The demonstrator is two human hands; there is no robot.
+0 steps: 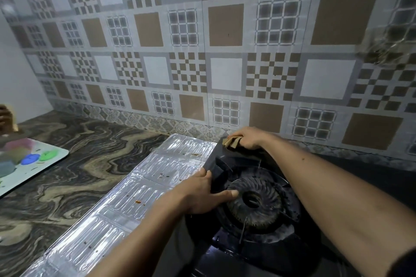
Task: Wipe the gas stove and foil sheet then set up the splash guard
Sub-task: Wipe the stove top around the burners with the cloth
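The right hand (246, 139) has its grip closed round a folded brown cloth (231, 141), pressed on the stove (225, 164) at its far left corner, near the tiled wall (225, 63). The left hand (202, 191) lies nearly flat — fingers straight, touching the stove's left edge beside the burner (254, 200), holding nothing. The foil sheet (139, 186) lies flat on the marbled worktop (67, 175) just left of the stove, its long axis running from near left to far right — crumb-spotted.

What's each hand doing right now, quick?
Left hand: fingers straight, pressing on the gas stove beside the burner.
Right hand: gripping a brown cloth at the stove's back corner.
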